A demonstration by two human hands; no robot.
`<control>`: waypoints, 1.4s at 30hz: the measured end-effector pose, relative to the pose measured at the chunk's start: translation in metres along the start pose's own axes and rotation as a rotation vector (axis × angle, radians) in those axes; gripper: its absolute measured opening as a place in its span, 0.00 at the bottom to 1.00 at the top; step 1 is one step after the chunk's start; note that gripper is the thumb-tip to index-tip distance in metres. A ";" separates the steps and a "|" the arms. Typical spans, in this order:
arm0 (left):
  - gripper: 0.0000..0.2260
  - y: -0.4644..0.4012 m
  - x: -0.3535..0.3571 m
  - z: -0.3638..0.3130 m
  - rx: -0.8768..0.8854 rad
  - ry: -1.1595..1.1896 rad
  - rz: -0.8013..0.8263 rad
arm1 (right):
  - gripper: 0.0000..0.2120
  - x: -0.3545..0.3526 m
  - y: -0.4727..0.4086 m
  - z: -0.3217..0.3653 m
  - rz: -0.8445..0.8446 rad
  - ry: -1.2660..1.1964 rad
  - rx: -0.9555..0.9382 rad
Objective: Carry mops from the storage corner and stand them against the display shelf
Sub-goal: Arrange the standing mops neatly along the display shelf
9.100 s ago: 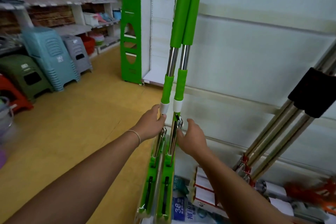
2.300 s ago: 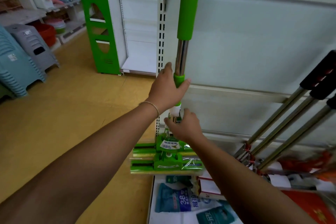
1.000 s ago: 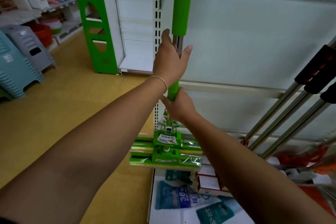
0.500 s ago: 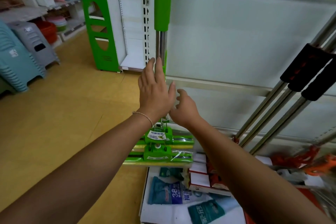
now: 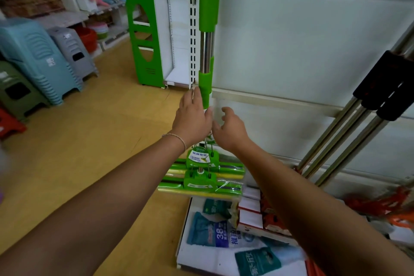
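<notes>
Setting: shop aisle with a yellow floor (image 5: 74, 145); stacked plastic stools (image 5: 38, 60) at 9 o'clock.
Head view, display shelf: white back panel (image 5: 302, 40) fills 12 to 3 o'clock; packaged goods (image 5: 215, 231) lie on its base at 6 o'clock.
Head view, green mops (image 5: 207, 51): two stand together at 12 o'clock, poles against the shelf upright, heads (image 5: 201, 177) at the shelf base.
Long axis: near vertical; handles point to 12 o'clock, heads to 6 o'clock.
Left hand (image 5: 192, 119): fingers straight, gripping nothing, just beside the lower green collar.
Right hand (image 5: 230, 130): fingers loosely curled, holding nothing, just right of the poles.
Other mops: steel poles with black grips (image 5: 387, 87) lean at 3 o'clock.
Progress: judged, this green pair is placed and free-standing; whether more mops remain in the storage corner cannot be told.
</notes>
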State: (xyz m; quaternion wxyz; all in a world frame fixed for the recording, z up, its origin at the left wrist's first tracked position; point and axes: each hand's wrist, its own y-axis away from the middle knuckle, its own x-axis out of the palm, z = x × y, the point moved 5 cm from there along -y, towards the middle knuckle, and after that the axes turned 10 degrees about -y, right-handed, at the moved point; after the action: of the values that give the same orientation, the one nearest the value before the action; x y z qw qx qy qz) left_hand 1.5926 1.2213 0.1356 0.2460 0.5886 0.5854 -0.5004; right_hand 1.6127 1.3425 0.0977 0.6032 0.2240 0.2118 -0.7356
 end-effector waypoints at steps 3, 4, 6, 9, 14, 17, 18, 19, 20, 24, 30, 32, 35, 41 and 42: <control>0.28 0.008 -0.008 0.004 0.020 0.033 0.074 | 0.30 -0.003 0.012 0.012 -0.017 0.012 -0.023; 0.27 0.013 -0.011 0.005 0.030 0.040 0.103 | 0.30 -0.004 0.018 0.015 -0.025 0.018 -0.027; 0.27 0.025 -0.016 0.007 0.057 0.037 0.175 | 0.30 -0.006 0.033 0.022 -0.041 0.029 -0.031; 0.27 0.047 -0.025 0.007 0.092 0.021 0.263 | 0.31 -0.008 0.058 0.027 -0.058 0.058 -0.035; 0.23 0.089 -0.041 -0.008 0.149 0.072 0.315 | 0.31 -0.020 0.107 0.024 -0.093 0.086 0.000; 0.24 0.106 -0.039 -0.021 0.187 0.077 0.333 | 0.30 -0.035 0.137 0.015 -0.129 0.107 0.040; 0.24 0.111 -0.038 -0.025 0.198 0.078 0.339 | 0.30 -0.040 0.146 0.012 -0.135 0.118 0.058; 0.25 0.116 -0.037 -0.030 0.214 0.077 0.340 | 0.30 -0.047 0.154 0.008 -0.144 0.132 0.073; 0.26 0.120 -0.037 -0.036 0.229 0.071 0.342 | 0.30 -0.055 0.161 0.006 -0.156 0.145 0.086; 0.26 0.131 -0.040 -0.064 0.277 0.071 0.342 | 0.30 -0.088 0.179 0.000 -0.218 0.172 0.109; 0.20 0.129 -0.026 -0.108 0.349 0.056 0.366 | 0.28 -0.161 0.188 -0.012 -0.308 0.245 0.135; 0.20 0.128 -0.016 -0.127 0.379 0.046 0.378 | 0.27 -0.192 0.184 -0.014 -0.337 0.311 0.138; 0.22 0.126 0.002 -0.162 0.449 0.044 0.395 | 0.25 -0.237 0.173 -0.020 -0.371 0.388 0.097; 0.31 0.124 0.051 -0.247 0.497 0.058 0.495 | 0.27 -0.302 0.135 -0.056 -0.310 0.547 -0.019; 0.32 0.124 0.059 -0.261 0.487 0.076 0.521 | 0.28 -0.309 0.130 -0.064 -0.297 0.581 -0.038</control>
State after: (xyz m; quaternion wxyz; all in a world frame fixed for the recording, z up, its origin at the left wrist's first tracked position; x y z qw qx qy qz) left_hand 1.7764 1.4523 0.1460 0.1959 0.7778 0.2881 -0.5232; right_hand 1.7980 1.6005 0.2214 0.4075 0.3801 0.4192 -0.7167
